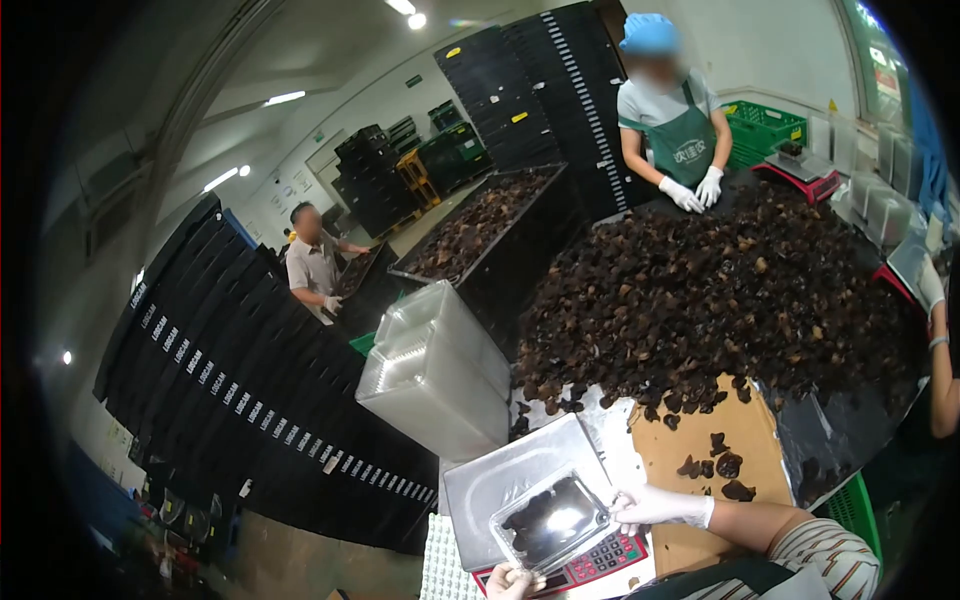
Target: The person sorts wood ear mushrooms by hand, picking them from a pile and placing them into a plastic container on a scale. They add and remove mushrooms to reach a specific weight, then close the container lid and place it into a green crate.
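A clear plastic tray (552,520) with a dark, shiny middle lies tilted over the metal plate (520,455) of a red scale with a keypad (606,556). Glare hides what, if anything, is inside it. My gloved right hand (650,507) pinches the tray's right edge. At the lower corner, my gloved left hand (513,581) has its fingers closed on the rim, partly cut off by the frame. Beside the scale rises a tall stack of clear trays (435,375).
A large heap of dark wood ear mushrooms (720,300) covers the table, with several loose pieces on cardboard (690,440). Across it stands a co-worker (680,130) in a green apron. Another person's gloved hand (931,285) is at right. Black crates (250,390) are stacked at left.
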{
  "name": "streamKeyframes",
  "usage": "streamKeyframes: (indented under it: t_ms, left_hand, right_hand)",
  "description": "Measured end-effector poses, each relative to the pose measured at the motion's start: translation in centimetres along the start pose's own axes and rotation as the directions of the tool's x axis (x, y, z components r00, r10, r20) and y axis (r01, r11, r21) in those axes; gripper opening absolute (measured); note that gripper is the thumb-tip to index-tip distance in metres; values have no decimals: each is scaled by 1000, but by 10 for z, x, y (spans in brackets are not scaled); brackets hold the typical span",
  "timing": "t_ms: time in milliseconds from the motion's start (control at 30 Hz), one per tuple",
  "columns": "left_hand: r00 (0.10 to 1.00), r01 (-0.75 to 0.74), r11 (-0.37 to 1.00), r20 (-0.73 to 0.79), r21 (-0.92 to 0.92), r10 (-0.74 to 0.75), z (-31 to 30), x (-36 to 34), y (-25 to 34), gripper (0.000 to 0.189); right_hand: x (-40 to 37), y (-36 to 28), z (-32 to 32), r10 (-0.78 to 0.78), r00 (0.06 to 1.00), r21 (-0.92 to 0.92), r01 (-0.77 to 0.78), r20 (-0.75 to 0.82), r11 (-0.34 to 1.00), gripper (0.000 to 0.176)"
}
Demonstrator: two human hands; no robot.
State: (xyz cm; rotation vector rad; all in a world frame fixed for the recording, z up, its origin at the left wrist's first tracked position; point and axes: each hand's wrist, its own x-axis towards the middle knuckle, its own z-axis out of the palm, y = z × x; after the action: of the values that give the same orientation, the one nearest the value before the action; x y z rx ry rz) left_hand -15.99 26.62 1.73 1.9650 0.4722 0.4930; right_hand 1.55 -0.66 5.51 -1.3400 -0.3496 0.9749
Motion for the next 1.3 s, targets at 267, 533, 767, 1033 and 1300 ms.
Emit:
streamKeyframes:
  t_ms: [267,533,767,1033,1300]
  left_hand:
    - [968,220,969,148,-111,-202,6,-9,-12,28]
    - [942,196,880,333,-433,-46,23,7,101,58]
    - [720,-692,703,85,165,689,47,28,58,53]
    - [949,-316,820,-147,-477,280,25,-20,80,79]
    - [844,29,696,-356,-717,-401,-129,-76,91,46]
  right_hand:
    - [-5,15,1,-160,987,-183,156,-5,971,26]
    - [2,-8,-20,-827,562,-776,536,33,333,16]
    - [-6,-25,-20,-945,304,-890,455,117,36,22]
    - [-15,10,34,-546,818,-399,569,182,719,50]
    - [-12,-21,78,-359,706,-449,682,610,578,29]
